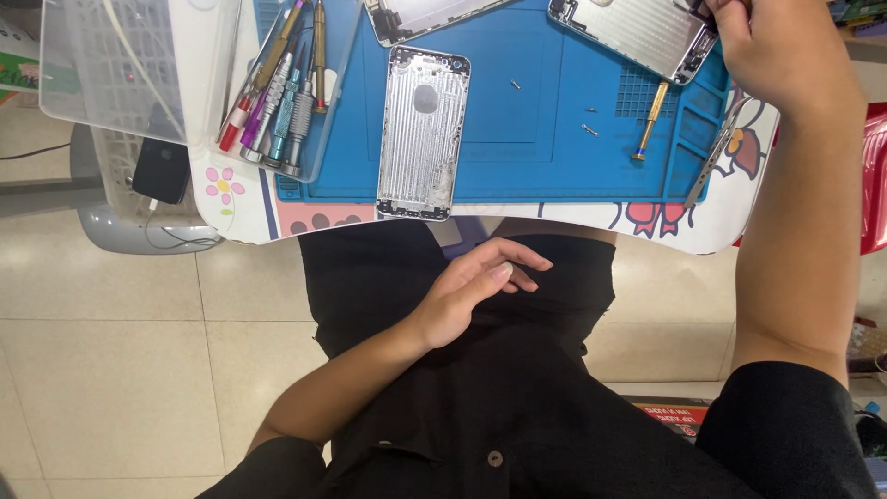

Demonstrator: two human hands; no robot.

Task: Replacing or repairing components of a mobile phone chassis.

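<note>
My left hand (471, 286) rests on my lap below the table edge, fingers loosely apart, holding nothing. My right hand (776, 51) reaches up to the far right of the blue work mat (517, 176), fingers curled at the corner of a silver phone housing (637, 32); what the fingertips pinch is hidden. A second silver phone back shell (420, 134) lies upright on the mat's left part. Part of a third phone piece (416, 14) shows at the top edge. A gold-handled screwdriver (650, 120) and small loose screws (589, 129) lie on the mat.
A clear tray (286, 92) holds several coloured screwdrivers at the mat's left. Metal tweezers (716, 152) lie at the mat's right edge. A white plastic basket (111, 65) and a black phone on a cable (162, 171) sit at the left. Tiled floor is below.
</note>
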